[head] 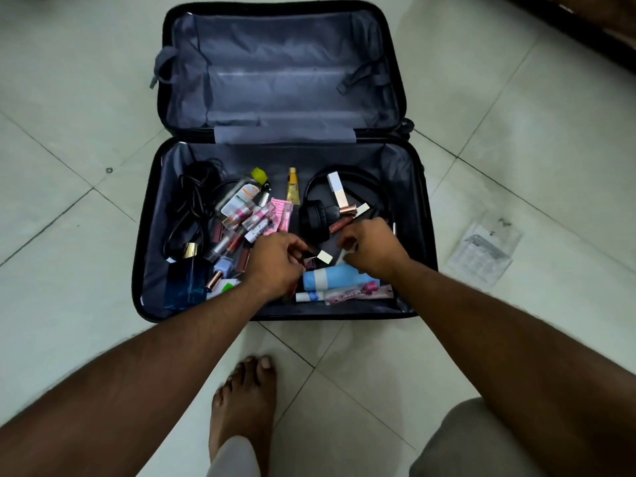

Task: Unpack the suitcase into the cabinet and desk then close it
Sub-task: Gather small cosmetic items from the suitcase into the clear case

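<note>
Suitcase (151,235) open; both hands (275,259) among cosmetics; labels unreadable.

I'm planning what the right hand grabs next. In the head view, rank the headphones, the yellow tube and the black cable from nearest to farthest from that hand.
1. Headphones: just beyond the right hand, in the suitcase's right half.
2. Yellow tube: farther back, near the middle.
3. Black cable: far left side, past the left hand.

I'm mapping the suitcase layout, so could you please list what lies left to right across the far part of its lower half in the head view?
Black cable → green-capped bottle → yellow tube → black headphones.
</note>
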